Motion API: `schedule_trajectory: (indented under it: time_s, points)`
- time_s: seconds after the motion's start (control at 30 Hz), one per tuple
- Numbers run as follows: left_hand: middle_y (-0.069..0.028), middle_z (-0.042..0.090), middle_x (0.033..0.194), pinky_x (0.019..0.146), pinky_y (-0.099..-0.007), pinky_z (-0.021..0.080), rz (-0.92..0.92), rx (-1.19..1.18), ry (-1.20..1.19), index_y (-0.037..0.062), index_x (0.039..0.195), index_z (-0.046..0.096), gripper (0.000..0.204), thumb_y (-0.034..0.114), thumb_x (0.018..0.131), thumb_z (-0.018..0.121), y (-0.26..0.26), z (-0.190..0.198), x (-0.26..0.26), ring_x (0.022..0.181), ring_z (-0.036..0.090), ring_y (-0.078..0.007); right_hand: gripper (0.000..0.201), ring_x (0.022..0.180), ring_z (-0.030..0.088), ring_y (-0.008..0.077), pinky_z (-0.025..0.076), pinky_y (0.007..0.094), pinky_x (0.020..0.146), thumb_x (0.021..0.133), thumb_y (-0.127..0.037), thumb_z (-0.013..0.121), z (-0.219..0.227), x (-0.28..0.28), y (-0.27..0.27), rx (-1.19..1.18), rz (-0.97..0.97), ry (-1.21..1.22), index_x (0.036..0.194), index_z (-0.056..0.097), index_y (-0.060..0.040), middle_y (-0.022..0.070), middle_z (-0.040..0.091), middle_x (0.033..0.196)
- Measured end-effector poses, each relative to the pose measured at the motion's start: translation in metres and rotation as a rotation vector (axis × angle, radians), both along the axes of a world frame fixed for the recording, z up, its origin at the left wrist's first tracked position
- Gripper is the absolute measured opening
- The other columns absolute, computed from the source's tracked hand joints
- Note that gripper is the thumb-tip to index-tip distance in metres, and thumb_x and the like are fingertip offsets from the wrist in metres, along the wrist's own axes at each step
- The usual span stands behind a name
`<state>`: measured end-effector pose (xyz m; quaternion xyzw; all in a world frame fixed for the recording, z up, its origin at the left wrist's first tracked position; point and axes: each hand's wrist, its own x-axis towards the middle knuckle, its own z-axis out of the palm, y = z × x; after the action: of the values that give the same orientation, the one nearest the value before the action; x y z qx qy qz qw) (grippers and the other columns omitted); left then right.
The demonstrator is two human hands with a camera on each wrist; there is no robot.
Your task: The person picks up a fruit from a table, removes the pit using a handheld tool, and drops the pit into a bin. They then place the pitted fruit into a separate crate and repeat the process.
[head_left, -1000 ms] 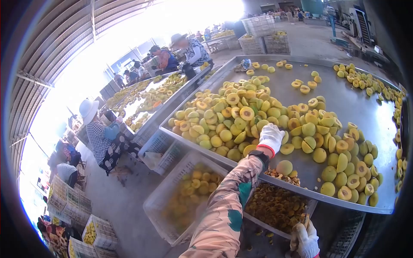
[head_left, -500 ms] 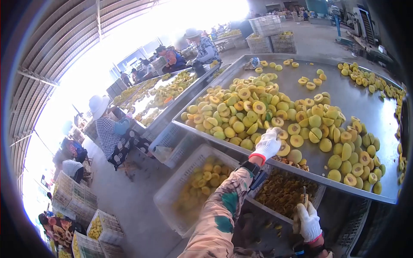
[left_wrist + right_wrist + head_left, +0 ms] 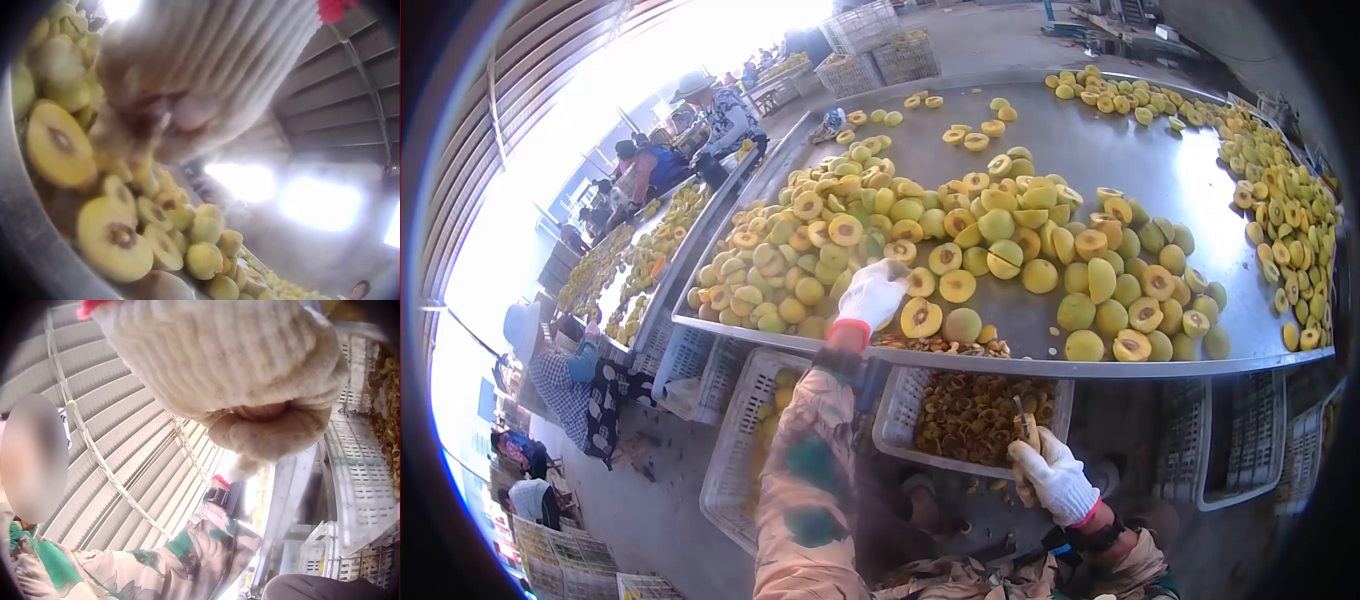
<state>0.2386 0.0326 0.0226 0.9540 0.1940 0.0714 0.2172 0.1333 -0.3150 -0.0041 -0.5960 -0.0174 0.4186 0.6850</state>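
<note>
Across the upper half of the head view, a steel table (image 3: 1200,190) is carrying a broad heap of halved peaches (image 3: 1000,230), some cut face up, some skin side up. I am seeing a second row of peach halves (image 3: 1280,180) lying along the table's far right edge, well apart from the main heap. Below the near rim, a white crate of pits (image 3: 970,415) is sitting under the table edge, and a crate of yellow fruit (image 3: 760,420) is standing just beside it to the left. A small scatter of pits (image 3: 945,346) is lying on the table at the rim.

I am holding my left hand (image 3: 872,295), gloved in white, on the near edge of the heap, fingers curled down among the fruit; the left wrist view shows them bent against peach halves (image 3: 59,144), but I cannot tell whether they are gripping one. My right hand (image 3: 1052,478), also gloved, is hanging below the table over the pit crate, fingers closed around a small knife (image 3: 1024,422) with its blade pointing up.

Other seated workers (image 3: 725,115) are sitting at the neighbouring table at left.
</note>
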Motion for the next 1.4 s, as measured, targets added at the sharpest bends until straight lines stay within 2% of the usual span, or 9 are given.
schedule_trajectory:
  time_s: [0.17,0.33,0.7,0.9,0.93,1.03,1.07,1.3,1.4]
  points:
    - [-0.0201,0.068,0.108,0.087,-0.0405,0.050,-0.033,0.027,0.399,0.0079,0.118,0.065,0.054,0.043,0.077,0.068,-0.028,0.023,0.003,0.098,0.066,-0.0337,0.027,0.046,0.048,0.0115,0.040,0.0265,0.044,0.095,-0.029,0.060,0.006,0.007,-0.003,-0.027,-0.022,0.009,0.102,0.049,-0.0051,0.0029,0.052,0.062]
    - [-0.0204,0.069,0.105,0.086,-0.0472,0.052,-0.069,0.190,0.414,0.0050,0.103,0.067,0.043,0.038,0.075,0.066,-0.032,-0.012,0.002,0.101,0.066,-0.0374,0.021,0.042,0.046,0.0118,0.038,0.0265,0.038,0.095,-0.025,0.058,0.004,0.000,0.008,-0.044,-0.053,-0.050,0.099,0.050,-0.0054,0.0026,0.050,0.058]
    - [-0.0199,0.063,0.103,0.089,-0.0429,0.048,-0.039,-0.046,-0.183,0.0074,0.114,0.056,0.041,0.017,0.077,0.071,-0.070,-0.008,-0.051,0.100,0.061,-0.0389,0.017,0.038,0.040,0.0087,0.033,0.0236,0.035,0.098,-0.027,0.054,-0.011,-0.013,0.024,0.028,-0.173,-0.185,0.101,0.052,-0.0107,-0.0005,0.046,0.060]
    - [-0.0020,0.057,0.113,0.094,-0.0264,0.043,-0.240,-1.341,-0.363,0.0079,0.123,0.053,0.046,0.009,0.080,0.070,-0.126,-0.026,-0.114,0.105,0.053,-0.0116,0.017,0.044,0.039,0.0057,0.033,0.0215,0.040,0.099,-0.028,0.054,-0.009,-0.010,0.028,0.163,-0.272,-0.202,0.101,0.052,-0.0108,-0.0030,0.044,0.061]
    - [-0.0018,0.057,0.112,0.095,-0.0260,0.042,-0.236,-1.366,-0.340,0.0081,0.122,0.053,0.045,0.008,0.080,0.069,-0.136,-0.030,-0.127,0.106,0.053,-0.0118,0.019,0.058,0.046,0.0050,0.040,0.0205,0.051,0.099,-0.027,0.055,-0.007,-0.011,0.024,0.166,-0.226,-0.222,0.108,0.054,-0.0092,-0.0015,0.051,0.071]
    - [-0.0005,0.056,0.113,0.096,-0.0258,0.041,-0.229,-1.438,-0.304,0.0102,0.123,0.053,0.046,0.008,0.080,0.069,-0.161,-0.050,-0.161,0.107,0.052,-0.0111,0.022,0.065,0.053,0.0075,0.044,0.0215,0.057,0.097,-0.024,0.058,-0.033,-0.010,0.034,0.262,-0.330,-0.363,0.113,0.053,-0.0079,0.0003,0.057,0.083]
    - [-0.0006,0.055,0.113,0.095,-0.0259,0.042,-0.186,-1.435,-0.306,0.0106,0.123,0.053,0.046,0.008,0.080,0.069,-0.165,-0.059,-0.167,0.107,0.052,-0.0111,0.028,0.085,0.056,0.0093,0.046,0.0231,0.075,0.099,-0.023,0.057,-0.035,-0.013,0.032,0.246,-0.268,-0.425,0.121,0.053,-0.0059,0.0016,0.059,0.096]
    - [-0.0013,0.056,0.117,0.094,-0.0245,0.044,-0.063,-1.633,-0.282,0.0074,0.125,0.052,0.042,0.013,0.087,0.068,-0.182,-0.098,-0.183,0.109,0.054,-0.0118,0.032,0.090,0.058,0.0117,0.049,0.0262,0.079,0.098,-0.024,0.058,-0.072,-0.016,0.023,0.247,-0.190,-0.353,0.122,0.054,-0.0033,0.0052,0.063,0.102]
    - [-0.0027,0.058,0.118,0.093,-0.0258,0.046,0.028,-1.806,-0.319,0.0066,0.127,0.052,0.042,0.030,0.095,0.065,-0.182,-0.111,-0.179,0.108,0.057,-0.0131,0.033,0.090,0.059,0.0120,0.049,0.0263,0.080,0.097,-0.023,0.059,-0.076,-0.014,0.023,0.229,-0.185,-0.348,0.123,0.054,-0.0032,0.0052,0.063,0.102]
